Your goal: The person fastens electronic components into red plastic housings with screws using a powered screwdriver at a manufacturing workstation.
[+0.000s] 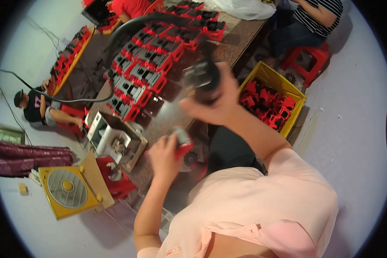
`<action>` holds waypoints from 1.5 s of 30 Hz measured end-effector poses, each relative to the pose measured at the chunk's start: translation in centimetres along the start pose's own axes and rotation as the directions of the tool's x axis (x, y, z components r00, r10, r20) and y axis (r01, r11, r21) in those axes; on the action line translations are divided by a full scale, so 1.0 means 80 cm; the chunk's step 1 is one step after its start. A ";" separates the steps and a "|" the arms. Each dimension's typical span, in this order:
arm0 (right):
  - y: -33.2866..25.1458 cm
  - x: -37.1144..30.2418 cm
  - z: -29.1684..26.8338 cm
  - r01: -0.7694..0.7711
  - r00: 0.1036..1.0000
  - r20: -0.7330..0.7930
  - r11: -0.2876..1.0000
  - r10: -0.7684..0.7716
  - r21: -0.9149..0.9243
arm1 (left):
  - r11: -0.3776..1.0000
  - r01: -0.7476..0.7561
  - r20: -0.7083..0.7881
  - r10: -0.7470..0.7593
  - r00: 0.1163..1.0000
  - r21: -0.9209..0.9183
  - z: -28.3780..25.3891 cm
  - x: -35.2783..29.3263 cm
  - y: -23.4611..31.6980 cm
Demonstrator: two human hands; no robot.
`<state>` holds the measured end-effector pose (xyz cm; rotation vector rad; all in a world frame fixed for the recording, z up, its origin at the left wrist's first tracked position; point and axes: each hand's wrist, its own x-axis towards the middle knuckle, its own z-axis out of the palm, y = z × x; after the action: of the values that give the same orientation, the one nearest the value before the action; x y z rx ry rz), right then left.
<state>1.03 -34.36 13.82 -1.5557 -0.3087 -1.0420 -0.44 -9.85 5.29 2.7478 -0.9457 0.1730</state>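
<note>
My right hand (219, 96) is closed around a black handheld tool (205, 76), raised above the table's near edge and smeared by motion. A thick black cable or hose arches over the table near it; where the two join is blurred. Lower and to the left, my left hand (164, 157) grips a red-and-grey plastic part (183, 141), its fingers wrapped over the top. Beyond both hands, rows of similar red parts with grey and black tops (144, 74) lie on the stone-topped table (241, 36).
A yellow crate (300, 105) of red and black pieces stands at my right. Left of my left hand sits an open box (135, 148) holding small metal pieces. Farther left is a yellow fan (66, 189). People sit around the table, one on a red stool (307, 58).
</note>
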 end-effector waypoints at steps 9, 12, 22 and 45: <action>0.030 -0.024 -0.240 -0.078 0.863 -0.503 0.971 -0.047 -0.224 | 0.792 -0.544 0.034 0.574 0.818 -0.276 0.106 0.245 0.192; 0.063 -0.048 -0.256 -0.129 0.886 -0.464 0.953 -0.015 -0.276 | 0.870 -0.472 0.144 0.491 0.859 -0.144 0.130 0.336 0.180; 0.137 -0.049 -0.239 -0.381 0.844 -0.416 0.924 0.338 -0.024 | 0.936 -0.172 -0.138 0.223 0.965 0.308 0.172 0.606 0.135; 0.113 -0.018 0.019 -0.420 0.900 0.140 0.737 0.413 0.530 | 0.921 -0.361 0.320 0.300 0.899 0.149 -0.114 -0.046 -0.116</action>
<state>7.17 -35.09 6.94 -1.0322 -0.2240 -0.5160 2.10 1.75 11.77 2.8225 -1.5616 -0.0897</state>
